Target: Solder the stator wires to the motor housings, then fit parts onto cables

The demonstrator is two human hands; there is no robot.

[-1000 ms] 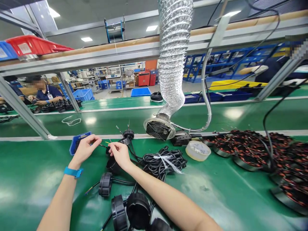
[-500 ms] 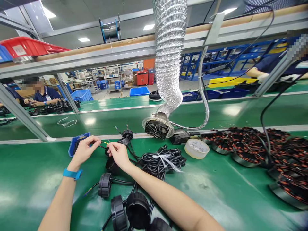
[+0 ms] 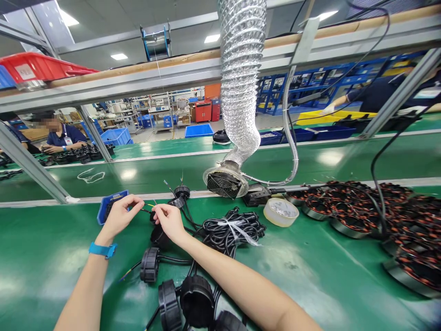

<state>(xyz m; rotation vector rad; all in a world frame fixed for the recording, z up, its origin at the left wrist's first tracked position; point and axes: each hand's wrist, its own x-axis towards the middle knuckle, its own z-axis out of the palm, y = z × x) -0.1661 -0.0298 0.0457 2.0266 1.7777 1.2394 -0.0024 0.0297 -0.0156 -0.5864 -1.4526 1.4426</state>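
Note:
In the head view, my left hand (image 3: 122, 215) is closed in a pinch on a thin dark piece, too small to make out fully. Close beside it, my right hand (image 3: 169, 223) pinches a thin yellow-green wire (image 3: 150, 205), and the two sets of fingertips almost meet. Partly hidden behind the right hand is a black round cap (image 3: 159, 235). More black caps on cables lie nearer me, among them a ribbed cap (image 3: 149, 265) with coloured wire ends and an open-faced cap (image 3: 196, 301). Just behind my left hand stands a small blue bin (image 3: 103, 212) with dark contents.
A tied coil of black cable (image 3: 234, 228) lies right of my hands, near a roll of clear tape (image 3: 280, 212). An extraction fan (image 3: 225, 183) hangs on a foil duct (image 3: 241, 82). Several copper-wound stators (image 3: 354, 225) cover the right side. Co-workers sit across the line.
Both my hands keep nearly the same pinched pose. The view has shifted very slightly. At the far right, a co-worker's gloved hand has moved left to the yellow bin.

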